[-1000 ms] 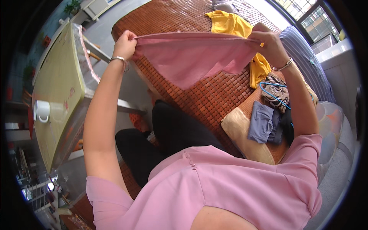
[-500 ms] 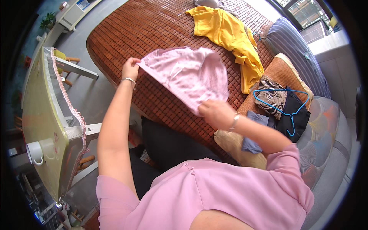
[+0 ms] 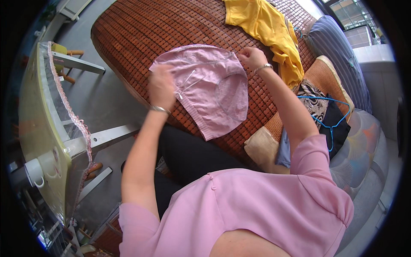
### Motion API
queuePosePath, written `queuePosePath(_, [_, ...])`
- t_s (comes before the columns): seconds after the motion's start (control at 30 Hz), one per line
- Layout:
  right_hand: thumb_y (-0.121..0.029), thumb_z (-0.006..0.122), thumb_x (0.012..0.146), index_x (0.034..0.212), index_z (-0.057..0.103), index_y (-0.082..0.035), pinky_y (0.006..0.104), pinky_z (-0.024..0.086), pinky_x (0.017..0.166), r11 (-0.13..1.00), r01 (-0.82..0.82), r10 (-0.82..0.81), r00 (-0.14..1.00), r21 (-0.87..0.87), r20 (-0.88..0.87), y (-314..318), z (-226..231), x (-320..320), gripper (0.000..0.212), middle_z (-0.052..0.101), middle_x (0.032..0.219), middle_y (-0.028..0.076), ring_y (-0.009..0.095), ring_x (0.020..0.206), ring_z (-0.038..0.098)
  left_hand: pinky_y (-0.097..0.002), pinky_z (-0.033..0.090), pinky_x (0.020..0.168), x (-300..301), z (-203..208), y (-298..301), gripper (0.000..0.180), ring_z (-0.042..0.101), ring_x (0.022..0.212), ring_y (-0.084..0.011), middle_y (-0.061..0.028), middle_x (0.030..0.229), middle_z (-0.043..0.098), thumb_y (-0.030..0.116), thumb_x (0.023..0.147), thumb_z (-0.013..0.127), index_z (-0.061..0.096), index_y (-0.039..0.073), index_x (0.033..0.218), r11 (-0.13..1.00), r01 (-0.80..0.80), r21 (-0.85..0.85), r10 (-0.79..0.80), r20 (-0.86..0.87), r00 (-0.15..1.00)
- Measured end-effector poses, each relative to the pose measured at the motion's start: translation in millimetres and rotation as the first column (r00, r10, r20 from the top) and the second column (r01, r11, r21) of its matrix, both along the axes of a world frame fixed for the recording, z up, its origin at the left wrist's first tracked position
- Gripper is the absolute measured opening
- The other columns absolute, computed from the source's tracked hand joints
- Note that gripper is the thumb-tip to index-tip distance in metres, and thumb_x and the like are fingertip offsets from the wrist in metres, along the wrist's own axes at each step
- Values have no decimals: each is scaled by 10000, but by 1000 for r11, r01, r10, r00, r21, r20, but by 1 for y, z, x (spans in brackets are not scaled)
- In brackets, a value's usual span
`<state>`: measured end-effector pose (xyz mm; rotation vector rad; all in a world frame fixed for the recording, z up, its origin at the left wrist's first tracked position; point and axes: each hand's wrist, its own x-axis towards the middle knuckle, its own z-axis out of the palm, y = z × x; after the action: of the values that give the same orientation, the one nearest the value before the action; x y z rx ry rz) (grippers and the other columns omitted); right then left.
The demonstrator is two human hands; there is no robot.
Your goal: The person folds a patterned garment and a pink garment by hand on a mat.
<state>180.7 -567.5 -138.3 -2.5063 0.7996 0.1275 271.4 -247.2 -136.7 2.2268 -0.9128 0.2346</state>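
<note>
A pair of pink underpants point(image 3: 201, 83) lies spread on the brown tile mat point(image 3: 128, 47), with a small white bow on its ribbed waistband and a round leg opening facing right. My left hand point(image 3: 162, 88) is over the waistband side, smeared by motion, so its fingers cannot be read. At the upper right edge of the underpants, my right hand point(image 3: 252, 59) has its fingers pinched together on the fabric's corner. Just beyond that hand lies a yellow garment point(image 3: 269, 30).
To the right are a blue hanger point(image 3: 332, 126), a black cloth point(image 3: 338, 132), a patterned cloth point(image 3: 314, 98), a beige cloth point(image 3: 263, 147) and a striped pillow point(image 3: 338, 55). A table point(image 3: 47, 128) with a white mug point(image 3: 34, 171) stands at left.
The underpants have come down from between my raised hands to lie flatter on the mat. My right hand has moved from the waistband's near end to the far right edge; my left moved nearer.
</note>
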Motion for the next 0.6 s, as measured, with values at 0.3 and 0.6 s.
queuePosePath(0.3, [-253,588,810,861,652,-94,406,496,811,974,-14,34,996,-225,85,6,-30,5,179,661,931,132,302,915,628,-584,159,1093,-141,-18,8,806,82,1417,-354,-146,1531,121,461,771,664,286,249,1451,692,488,532,-419,-254,872])
queuePosePath(0.6, [-385,475,908,1317,440,-87,440,263,1098,818,-157,455,765,-554,455,68,-2,1,507,399,1400,165,288,1318,363,-577,127,1101,-89,-27,-10,699,85,1427,-307,-100,1550,94,436,915,468,210,96,1468,946,80,315,-74,-33,997])
